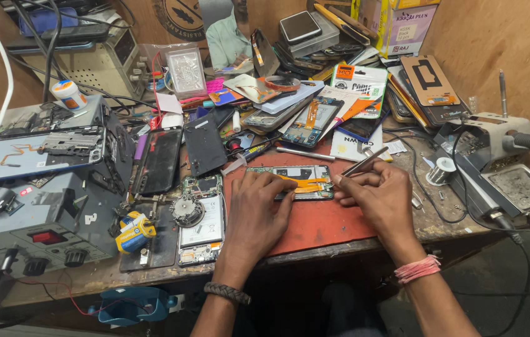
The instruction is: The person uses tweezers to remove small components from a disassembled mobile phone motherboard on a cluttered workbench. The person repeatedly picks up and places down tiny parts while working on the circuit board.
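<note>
1. Hands: left hand flat, fingers pressing the near-left edge of an opened phone; right hand pinched closed around metal tweezers, the tips pointing down at the phone's right end.
2. Opened phone: lies back-up between both hands, circuit boards and an orange flex strip exposed, on a red mat.
3. Red mat: under both hands, on the wooden counter.
4. Second dismantled phone: just left of the left hand, a round part resting on it.
5. Black phone frame: further left, beyond the second phone.
6. Grey power supply: far left, knobs at its front.
7. Solder spool: right of the right hand.
8. Soldering station: far right.
9. Heap of phone parts and screens: beyond both hands, at the back of the counter.
</note>
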